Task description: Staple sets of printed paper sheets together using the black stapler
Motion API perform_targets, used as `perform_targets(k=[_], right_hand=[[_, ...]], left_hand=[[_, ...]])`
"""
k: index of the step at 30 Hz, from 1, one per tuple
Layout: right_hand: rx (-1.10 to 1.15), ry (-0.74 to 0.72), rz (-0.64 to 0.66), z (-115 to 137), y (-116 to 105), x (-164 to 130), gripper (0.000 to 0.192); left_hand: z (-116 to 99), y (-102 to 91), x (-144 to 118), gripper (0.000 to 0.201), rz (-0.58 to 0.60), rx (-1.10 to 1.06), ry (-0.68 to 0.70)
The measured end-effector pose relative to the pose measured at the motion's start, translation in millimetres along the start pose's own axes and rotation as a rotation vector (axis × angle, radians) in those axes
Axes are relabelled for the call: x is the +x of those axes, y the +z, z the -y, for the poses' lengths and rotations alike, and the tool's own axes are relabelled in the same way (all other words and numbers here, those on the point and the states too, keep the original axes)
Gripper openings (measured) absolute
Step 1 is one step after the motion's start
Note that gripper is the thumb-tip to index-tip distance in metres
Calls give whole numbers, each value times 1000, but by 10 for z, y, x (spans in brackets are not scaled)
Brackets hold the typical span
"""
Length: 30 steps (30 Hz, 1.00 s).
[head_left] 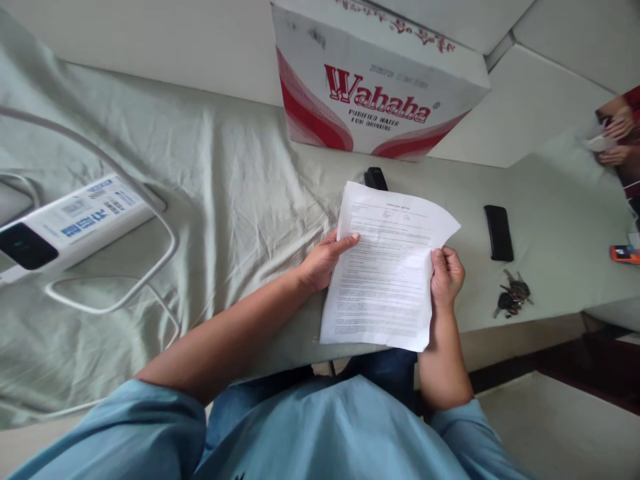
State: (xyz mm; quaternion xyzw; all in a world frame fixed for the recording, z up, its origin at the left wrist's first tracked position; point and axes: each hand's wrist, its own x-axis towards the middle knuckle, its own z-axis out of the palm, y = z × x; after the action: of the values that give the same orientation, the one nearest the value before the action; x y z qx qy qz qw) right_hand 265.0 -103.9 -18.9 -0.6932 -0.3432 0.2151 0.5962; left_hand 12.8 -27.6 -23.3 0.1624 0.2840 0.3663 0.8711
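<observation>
A printed sheet of paper (384,280), possibly with more sheets beneath it, is held up between my two hands over the near edge of the table. My left hand (325,261) grips its left edge, thumb on top and fingers hidden underneath. On the right edge, my right hand (447,275) pinches the paper between thumb and curled fingers. The top right corner bends outward. Just behind the paper's top edge lies a small black object (376,179), partly covered, its kind unclear.
A Wahaha water carton (380,100) stands at the back. To the right lie a black phone (499,233) and a bunch of keys (513,294). A white power bank-like device (80,223) and a white cable (165,227) occupy the left. Another person's hands (617,139) show far right.
</observation>
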Motion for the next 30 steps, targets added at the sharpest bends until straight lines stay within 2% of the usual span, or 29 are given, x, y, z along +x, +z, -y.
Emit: perform_targets(k=[7,11,13,17,19,21,23,26,30], right_hand=[[-11,-19,23,-49,4,3,40],[-79,-153,-64,-97,32,28,40],[-26,-190,-76,-108,39,26,46],[214,-57,110,-76,16,-38,66],[256,37,205,-42,-8,-83,64],[251,113,224,2,-29,-116,54],[242,160,186,60,-35,-132,47],[221,200,165,179,-13,-145,42],[182,234,326,333,17,-168,47]], left_hand=[[4,-71,32,40,-9,-31,-40],[-12,-87,35,38,20,-31,-49],[-19,-92,34,36,51,-38,-60],[-21,-90,12,35,144,-33,-100],[-14,-83,-6,32,181,-2,-118],[-5,-72,-22,30,209,30,-131],[-4,-59,-33,30,229,45,-136],[-18,-39,-43,34,245,54,-140],[-32,-33,-46,38,227,65,-199]])
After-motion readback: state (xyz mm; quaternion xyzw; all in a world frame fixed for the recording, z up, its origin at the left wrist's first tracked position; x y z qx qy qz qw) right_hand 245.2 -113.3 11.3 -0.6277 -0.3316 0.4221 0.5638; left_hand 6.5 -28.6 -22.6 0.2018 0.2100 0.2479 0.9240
